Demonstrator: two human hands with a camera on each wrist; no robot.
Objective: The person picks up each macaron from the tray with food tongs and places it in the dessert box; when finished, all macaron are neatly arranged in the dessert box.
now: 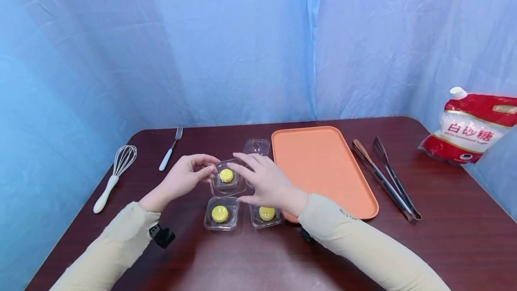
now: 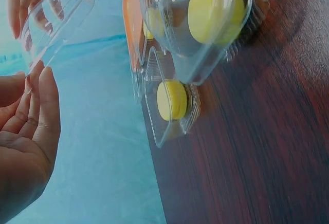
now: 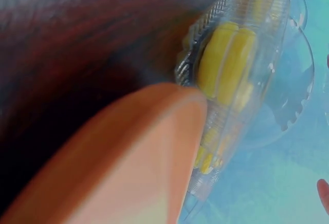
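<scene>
Clear plastic boxes, each with a yellow macaron, are grouped near the table's middle. My left hand [image 1: 186, 176] pinches the edge of a clear lid [image 2: 56, 21] between thumb and fingertips, tilted above the back left box. A yellow macaron [image 1: 226, 175] shows through the plastic there. My right hand [image 1: 264, 181] is over the group with its fingers spread, its fingertips at the lid's far side and overlapped by it in the left wrist view. In front sit a left box [image 1: 221, 226] and a right box [image 1: 268, 224]. Behind the right hand, another box [image 1: 257, 147] is mostly hidden.
An orange tray [image 1: 315, 165] lies right of the boxes, close against them. Two pairs of tongs [image 1: 387, 178] lie beyond it, with a red sugar bag [image 1: 470, 129] at the far right. At left are a whisk [image 1: 115, 176] and a fork [image 1: 171, 147]. Blue curtains surround the table.
</scene>
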